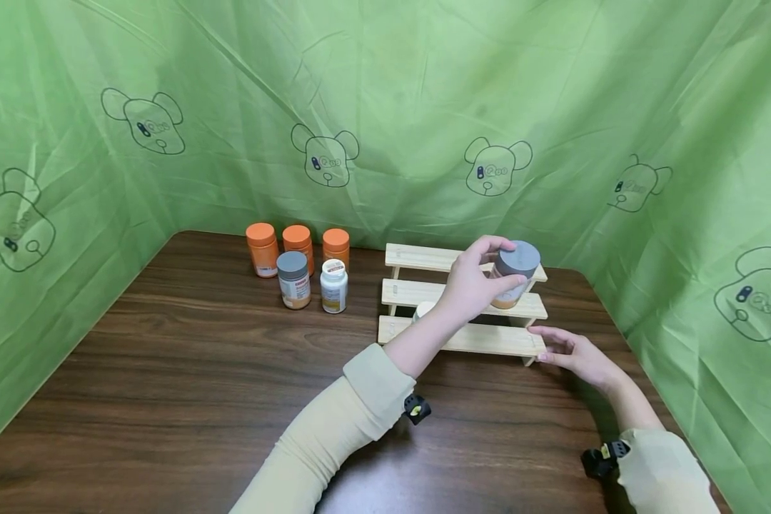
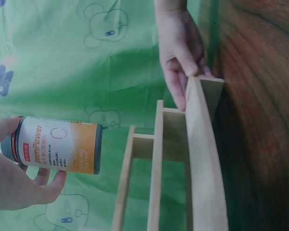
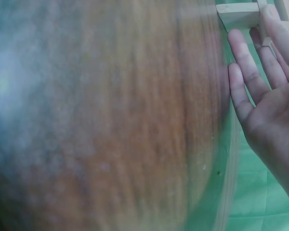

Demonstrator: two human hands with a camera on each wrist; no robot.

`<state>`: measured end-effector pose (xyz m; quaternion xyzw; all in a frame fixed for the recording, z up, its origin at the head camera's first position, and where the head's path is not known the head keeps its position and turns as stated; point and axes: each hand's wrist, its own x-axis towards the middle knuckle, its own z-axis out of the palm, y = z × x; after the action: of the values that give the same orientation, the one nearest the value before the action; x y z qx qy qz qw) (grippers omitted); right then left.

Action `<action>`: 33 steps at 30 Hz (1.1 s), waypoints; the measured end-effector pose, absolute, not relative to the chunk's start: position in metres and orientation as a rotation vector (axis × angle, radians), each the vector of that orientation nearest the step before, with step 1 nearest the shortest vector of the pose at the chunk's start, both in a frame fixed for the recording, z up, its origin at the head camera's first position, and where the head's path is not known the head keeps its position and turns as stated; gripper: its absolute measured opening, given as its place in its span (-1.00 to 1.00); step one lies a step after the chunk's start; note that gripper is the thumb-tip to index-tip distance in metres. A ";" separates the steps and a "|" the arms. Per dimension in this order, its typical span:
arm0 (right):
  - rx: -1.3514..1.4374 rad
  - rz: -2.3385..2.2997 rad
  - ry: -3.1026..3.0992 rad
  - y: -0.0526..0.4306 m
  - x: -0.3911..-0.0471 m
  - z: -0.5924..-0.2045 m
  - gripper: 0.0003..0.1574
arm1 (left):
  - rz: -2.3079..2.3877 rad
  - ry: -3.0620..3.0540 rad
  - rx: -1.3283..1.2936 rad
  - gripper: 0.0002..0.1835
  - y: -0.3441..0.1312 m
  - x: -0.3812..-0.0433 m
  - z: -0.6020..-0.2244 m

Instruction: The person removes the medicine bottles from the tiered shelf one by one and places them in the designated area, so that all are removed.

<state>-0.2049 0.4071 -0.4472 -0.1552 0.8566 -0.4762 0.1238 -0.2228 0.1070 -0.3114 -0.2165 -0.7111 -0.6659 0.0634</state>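
Note:
My left hand (image 1: 469,289) grips a supplement bottle (image 1: 520,258) around its grey lid, thumb on one side and fingers on the other. In the left wrist view the bottle (image 2: 62,144) lies sideways across the picture, showing its white and orange label, apart from the tiers. A three-tier wooden display rack (image 1: 414,291) stands below it. My right hand (image 1: 575,355) pinches the right end of the rack's lowest tier, thumb at the front and fingers behind. The white lid (image 1: 424,309) of another bottle shows at the rack, mostly hidden by the left forearm.
Left of the rack, several bottles stand on the dark wooden table (image 1: 186,343): orange ones (image 1: 263,250) at the back, a grey-lidded one (image 1: 294,280) and a white one (image 1: 334,287) in front. Green curtain (image 1: 398,107) surrounds the table's back and sides.

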 end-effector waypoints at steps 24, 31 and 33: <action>-0.425 -1.387 2.488 0.406 -0.204 -0.445 -0.31 | -1.978 -2.019 -0.688 -0.53 0.055 -0.226 -0.284; -0.409 -1.378 2.498 0.406 -0.203 -0.445 -0.30 | -1.887 -1.997 -0.703 -0.53 0.035 -0.227 -0.280; -0.402 -1.380 2.499 0.405 -0.203 -0.445 -0.30 | -1.842 -1.993 -0.711 -0.53 0.030 -0.227 -0.279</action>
<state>-0.2030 0.4053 -0.4447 -0.1381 0.8596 -0.4747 0.1289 -0.2275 0.0302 -0.2793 -0.2499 -0.7004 -0.6473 0.1671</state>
